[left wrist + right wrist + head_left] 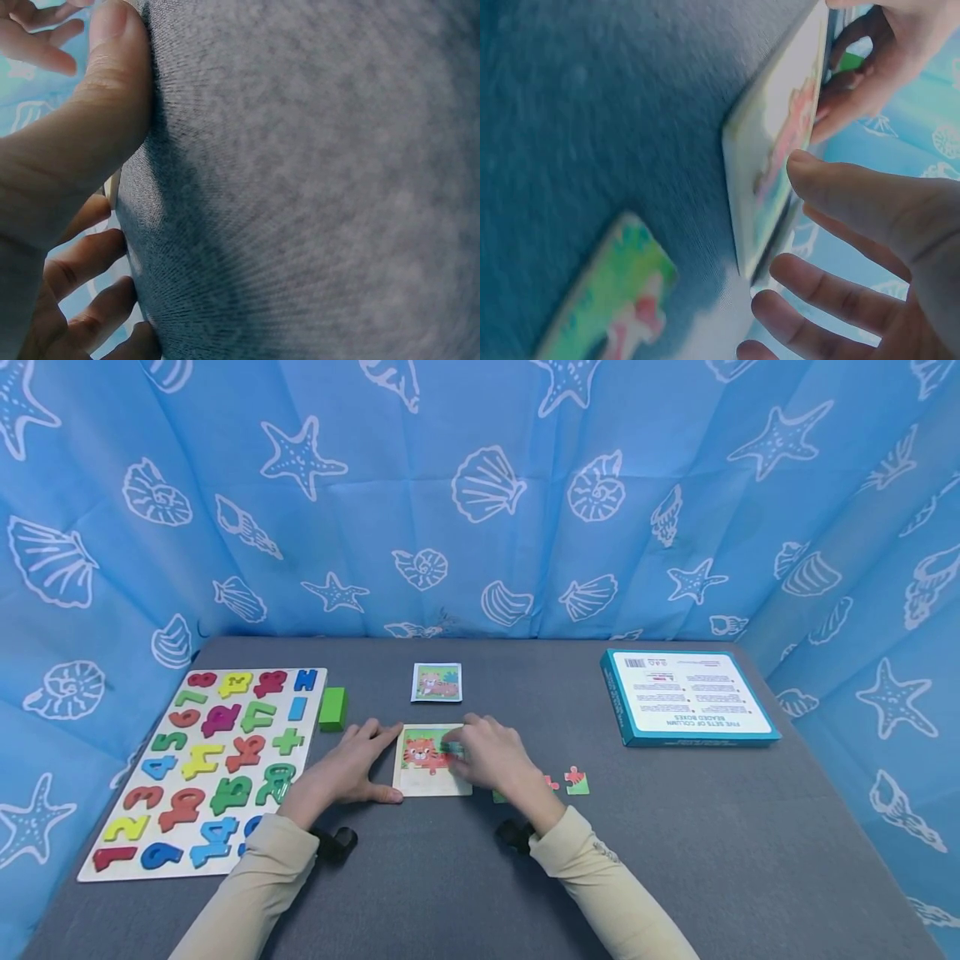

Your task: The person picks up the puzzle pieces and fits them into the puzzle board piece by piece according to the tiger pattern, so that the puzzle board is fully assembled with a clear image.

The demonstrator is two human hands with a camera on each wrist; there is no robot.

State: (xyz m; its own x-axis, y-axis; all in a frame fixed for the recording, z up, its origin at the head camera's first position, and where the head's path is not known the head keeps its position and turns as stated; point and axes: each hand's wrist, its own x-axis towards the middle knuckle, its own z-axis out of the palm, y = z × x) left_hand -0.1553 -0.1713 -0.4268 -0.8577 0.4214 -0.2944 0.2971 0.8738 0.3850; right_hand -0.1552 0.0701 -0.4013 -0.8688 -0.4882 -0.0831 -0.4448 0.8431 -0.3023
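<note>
Spanning the left edge of a puzzle board (435,786), the left hand (351,767) is seen with its fingers spread and extended, thumb near the lower corner. The board is set flat at the middle of the grey desk (420,877), its upper part filled by a partly assembled tiger picture (421,752). Its right side is covered by the right hand (495,756), whose fingers are loosely extended and apart; no piece can be made out between them. Loose puzzle pieces (577,781) are scattered to the board's right, some partly hidden by the right wrist. Beyond the board a picture card (437,683) is placed. To the left are found a green block (332,709) and a number board (135,873); to the far right, a teal-edged box (692,702).
</note>
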